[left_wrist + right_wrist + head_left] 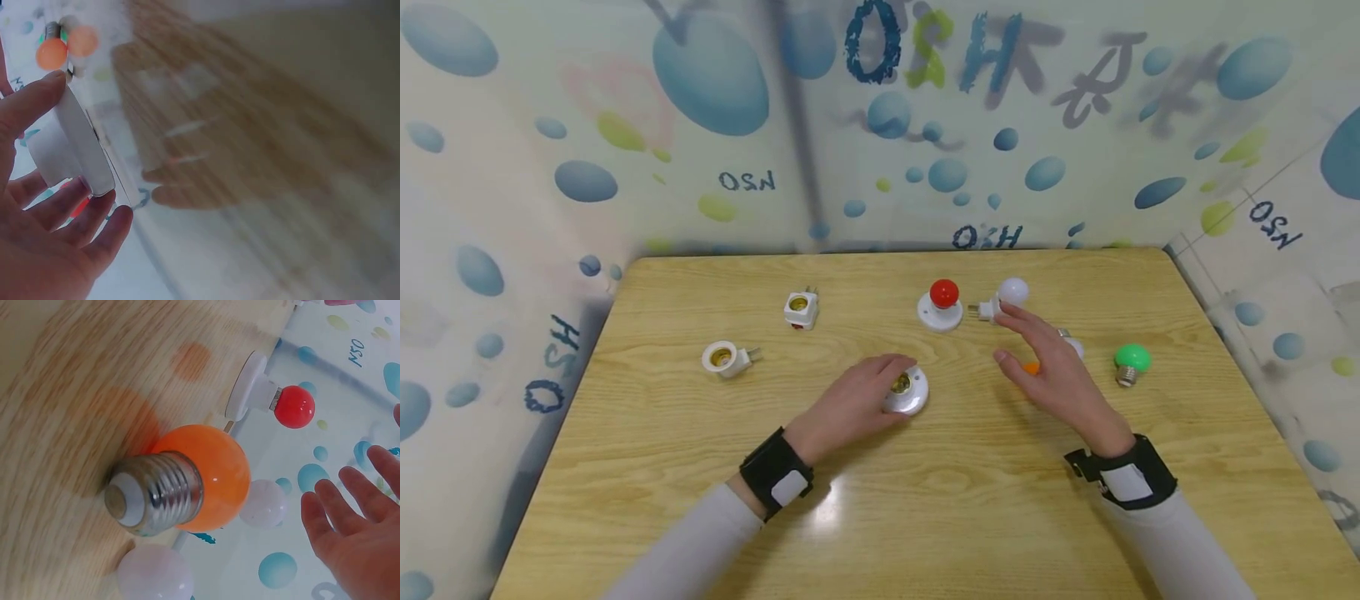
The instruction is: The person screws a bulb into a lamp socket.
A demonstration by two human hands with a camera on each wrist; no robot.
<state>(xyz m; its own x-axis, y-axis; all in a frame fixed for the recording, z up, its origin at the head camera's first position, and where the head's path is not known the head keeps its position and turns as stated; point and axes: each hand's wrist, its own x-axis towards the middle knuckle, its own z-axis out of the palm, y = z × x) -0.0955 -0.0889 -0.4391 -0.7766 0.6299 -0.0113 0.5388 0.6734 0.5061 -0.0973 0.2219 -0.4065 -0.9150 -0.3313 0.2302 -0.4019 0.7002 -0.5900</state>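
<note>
My left hand (850,402) grips a white round lamp holder (914,397) by its rim at the middle of the table. In the left wrist view the thumb is on one side of the lamp holder (78,140) and fingers curl against the other. Over the table to the right hangs my right hand (1060,382), fingers spread, holding nothing. Partly hidden beneath it is an orange bulb (1032,367); the right wrist view shows this bulb (215,478) lying on its side, its metal screw base towards the camera, apart from the fingers.
Behind stand a red bulb (944,293) in a round white holder (939,317) and a white bulb (1013,291) in a plug-in socket. A green bulb (1132,358) lies rightmost. Two plug-in sockets, one round (720,358) and one square (801,309), lie left. A patterned wall backs the table.
</note>
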